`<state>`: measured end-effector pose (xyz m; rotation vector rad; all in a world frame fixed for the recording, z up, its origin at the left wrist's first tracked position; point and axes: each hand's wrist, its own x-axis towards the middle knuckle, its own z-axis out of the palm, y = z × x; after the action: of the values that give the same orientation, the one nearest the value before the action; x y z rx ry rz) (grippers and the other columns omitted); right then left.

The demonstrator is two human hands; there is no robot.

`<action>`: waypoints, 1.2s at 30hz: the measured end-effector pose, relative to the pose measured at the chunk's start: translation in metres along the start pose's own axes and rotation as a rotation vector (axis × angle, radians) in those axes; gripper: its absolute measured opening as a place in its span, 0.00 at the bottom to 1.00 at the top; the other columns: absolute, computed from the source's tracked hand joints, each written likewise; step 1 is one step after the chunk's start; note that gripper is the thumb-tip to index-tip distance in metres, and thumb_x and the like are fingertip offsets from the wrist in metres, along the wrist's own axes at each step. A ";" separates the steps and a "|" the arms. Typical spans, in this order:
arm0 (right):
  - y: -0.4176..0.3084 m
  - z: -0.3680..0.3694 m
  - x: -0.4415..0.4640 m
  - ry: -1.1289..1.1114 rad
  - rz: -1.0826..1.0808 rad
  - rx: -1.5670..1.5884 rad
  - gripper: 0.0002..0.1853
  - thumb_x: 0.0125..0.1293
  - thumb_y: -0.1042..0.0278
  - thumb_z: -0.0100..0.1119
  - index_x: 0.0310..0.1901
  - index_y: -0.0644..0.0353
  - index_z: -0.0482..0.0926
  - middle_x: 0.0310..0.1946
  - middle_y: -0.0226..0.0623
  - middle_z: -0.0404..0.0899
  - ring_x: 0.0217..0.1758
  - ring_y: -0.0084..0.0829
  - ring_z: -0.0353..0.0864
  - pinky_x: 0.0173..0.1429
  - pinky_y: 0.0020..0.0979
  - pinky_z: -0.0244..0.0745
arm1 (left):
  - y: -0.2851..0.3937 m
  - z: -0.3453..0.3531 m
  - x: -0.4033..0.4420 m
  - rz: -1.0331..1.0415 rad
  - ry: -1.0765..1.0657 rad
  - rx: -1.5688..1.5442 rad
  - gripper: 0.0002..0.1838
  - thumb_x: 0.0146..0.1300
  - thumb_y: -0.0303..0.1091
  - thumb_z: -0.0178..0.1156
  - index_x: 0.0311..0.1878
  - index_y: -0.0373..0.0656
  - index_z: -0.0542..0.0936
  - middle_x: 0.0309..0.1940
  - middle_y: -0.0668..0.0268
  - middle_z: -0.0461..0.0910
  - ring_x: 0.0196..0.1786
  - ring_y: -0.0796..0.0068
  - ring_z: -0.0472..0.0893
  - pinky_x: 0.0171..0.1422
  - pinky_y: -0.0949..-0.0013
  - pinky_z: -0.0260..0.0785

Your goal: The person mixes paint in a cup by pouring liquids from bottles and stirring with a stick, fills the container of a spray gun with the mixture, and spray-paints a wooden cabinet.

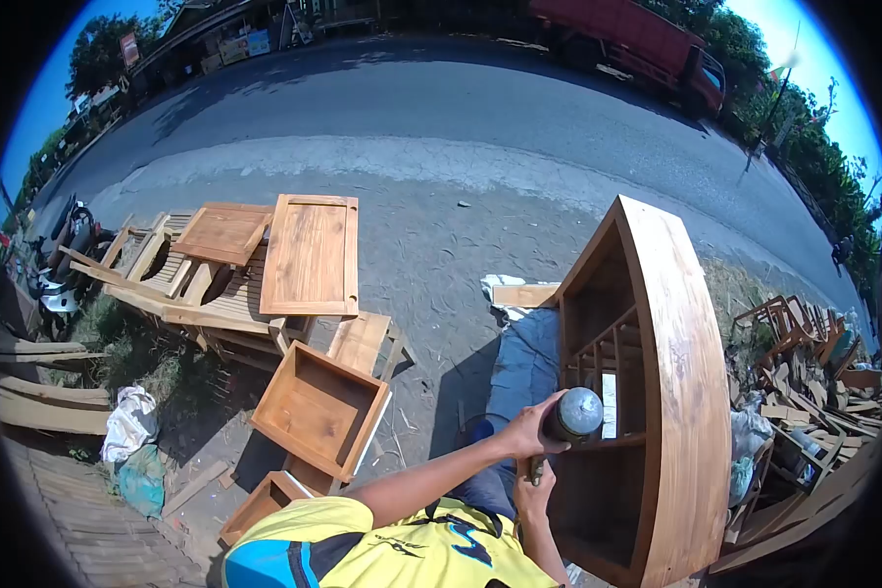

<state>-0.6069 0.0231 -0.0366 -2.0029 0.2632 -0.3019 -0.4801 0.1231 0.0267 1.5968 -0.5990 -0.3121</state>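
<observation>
My left hand (pixel 529 431) is wrapped round the dark side of a round cup with a scuffed grey top, part of what looks like a spray gun (pixel 577 413). Just below it, my right hand (pixel 533 492) grips the tool's lower part, mostly hidden by the fingers. Close on the right stands a wooden cabinet (pixel 678 392), its open compartments and slatted divider facing my hands. The tool hovers in front of these compartments; whether it touches them I cannot tell.
Left of me are a wooden drawer (pixel 321 407), a second drawer (pixel 265 505), a panel (pixel 310 257) and stacked slatted furniture (pixel 230 299). A blue-grey cloth (pixel 524 363) lies beside the cabinet. Scrap wood (pixel 818 392) is piled right; a red truck (pixel 627 39) stands across the road.
</observation>
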 end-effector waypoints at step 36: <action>-0.041 0.193 0.667 0.159 0.056 0.156 0.12 0.78 0.67 0.59 0.39 0.69 0.82 0.27 0.35 0.82 0.30 0.26 0.79 0.37 0.35 0.74 | -0.280 -0.424 0.138 -1.090 0.131 0.019 0.30 0.73 0.64 0.62 0.55 0.42 0.85 0.46 0.56 0.90 0.49 0.65 0.89 0.55 0.60 0.80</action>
<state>0.0875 -0.0063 -0.0176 -1.8172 0.3833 -0.4341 -0.0858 0.4088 -0.1750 1.8200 0.4326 -0.9869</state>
